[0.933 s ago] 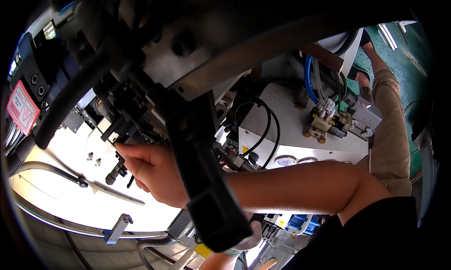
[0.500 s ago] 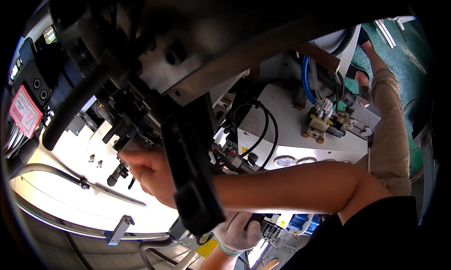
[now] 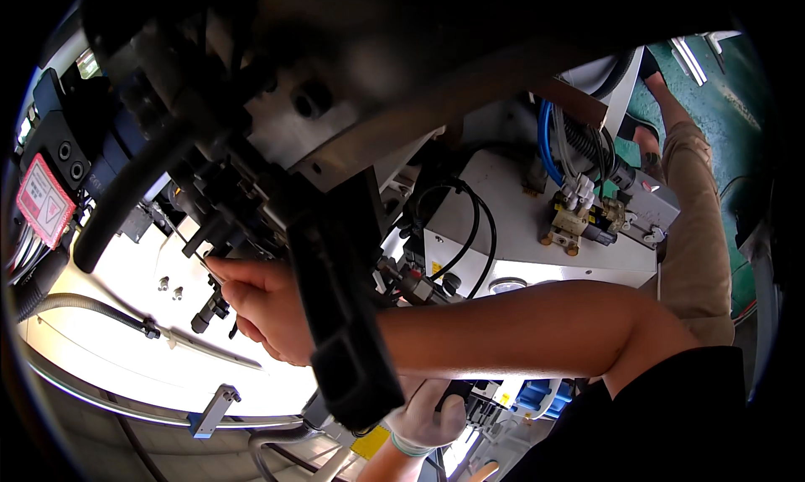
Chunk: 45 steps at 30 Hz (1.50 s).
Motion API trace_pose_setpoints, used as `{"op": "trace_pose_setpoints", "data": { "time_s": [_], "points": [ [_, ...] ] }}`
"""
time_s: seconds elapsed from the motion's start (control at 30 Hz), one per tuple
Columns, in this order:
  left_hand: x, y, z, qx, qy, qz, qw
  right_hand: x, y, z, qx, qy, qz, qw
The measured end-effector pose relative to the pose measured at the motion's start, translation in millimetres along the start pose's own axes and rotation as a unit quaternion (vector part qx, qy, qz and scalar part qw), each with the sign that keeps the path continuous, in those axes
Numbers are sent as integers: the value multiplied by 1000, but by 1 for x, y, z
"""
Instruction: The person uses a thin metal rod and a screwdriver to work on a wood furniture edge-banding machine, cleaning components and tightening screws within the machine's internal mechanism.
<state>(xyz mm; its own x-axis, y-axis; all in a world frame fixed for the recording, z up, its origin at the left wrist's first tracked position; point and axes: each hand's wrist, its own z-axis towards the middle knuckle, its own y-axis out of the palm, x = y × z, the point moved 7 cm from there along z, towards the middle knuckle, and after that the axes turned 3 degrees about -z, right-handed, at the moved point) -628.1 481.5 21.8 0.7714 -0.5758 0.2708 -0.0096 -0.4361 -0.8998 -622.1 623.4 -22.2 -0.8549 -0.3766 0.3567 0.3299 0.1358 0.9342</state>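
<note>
Partly behind a black bar [image 3: 345,331], the bare hand [image 3: 272,318] is curled, hold unclear.

We log: matt black plastic handle [image 3: 354,360], 7 o'clock; thin cloth glove [image 3: 426,419], 6 o'clock; glossy blue plastic tube [image 3: 546,144], 2 o'clock; matt cloth trousers [image 3: 694,218], 3 o'clock.

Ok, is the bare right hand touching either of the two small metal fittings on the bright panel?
Apart: the head view shows a strip of bright panel between the bare right hand and the two small metal fittings.
</note>
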Motion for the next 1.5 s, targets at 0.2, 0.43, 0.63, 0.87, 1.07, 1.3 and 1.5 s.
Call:
{"op": "trace_pose_setpoints", "data": {
  "time_s": [0.2,0.43,0.63,0.87,1.07,1.3,1.5],
  "points": [
    [-1,3,-4,-31,8,-35,999,12,-3,18,32,-101,-94,990],
    [-7,5,-10,-24,-10,14,1000,11,-9,15,58,-121,-232,963],
    [-1,1,-1,-4,-21,17,1000,-7,-10,2,100,-180,-345,916],
    [-6,3,-9,-27,-8,47,998,2,-12,3,129,-210,-375,894],
    [-5,3,-12,-23,-3,57,998,9,-18,2,168,-196,-380,889],
    [-7,4,-15,-30,-21,43,998,15,-10,11,64,-127,-149,979],
    [-3,4,-1,-28,-7,5,1000,15,-5,21,41,-82,-84,992]
  ]
}}
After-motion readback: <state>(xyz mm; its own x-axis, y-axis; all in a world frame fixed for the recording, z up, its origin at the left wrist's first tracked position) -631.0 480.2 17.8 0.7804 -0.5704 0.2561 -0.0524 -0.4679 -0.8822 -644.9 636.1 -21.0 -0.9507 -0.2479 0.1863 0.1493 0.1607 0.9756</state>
